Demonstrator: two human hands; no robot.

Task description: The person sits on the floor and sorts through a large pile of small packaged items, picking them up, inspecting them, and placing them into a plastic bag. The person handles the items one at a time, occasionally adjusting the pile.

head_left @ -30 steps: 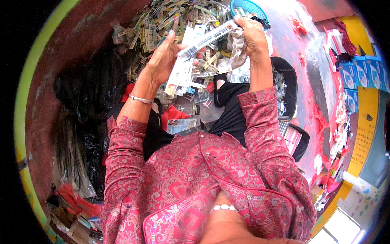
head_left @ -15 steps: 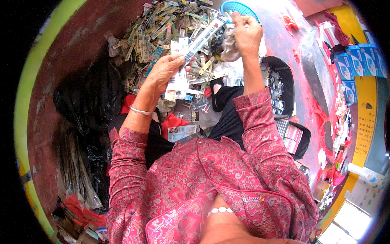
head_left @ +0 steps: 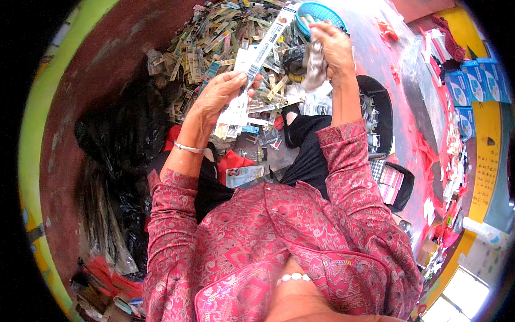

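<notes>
My left hand (head_left: 222,91) is closed on the lower end of a long, narrow flat packet (head_left: 270,43), blue and white with printing. The packet tilts up and to the right over a big heap of similar slim packets (head_left: 209,45). More white packaging (head_left: 232,118) hangs below the left fingers. To the right, my right hand (head_left: 339,52) grips a crumpled grey-white rag (head_left: 315,67), slightly blurred and apart from the packet. Behind the right fingers stands a round blue plastic basket (head_left: 328,12).
An open black box (head_left: 382,110) with small packaged items stands beside my right forearm. Nearer is a smaller black box (head_left: 409,188) holding pink-striped packs. Black plastic bags (head_left: 115,129) lie at the left. Blue boxes (head_left: 472,80) are at the far right.
My right hand has moved right with the rag, away from the upper end of the packet. My left hand still grips the packet, which now points more steeply upward.
</notes>
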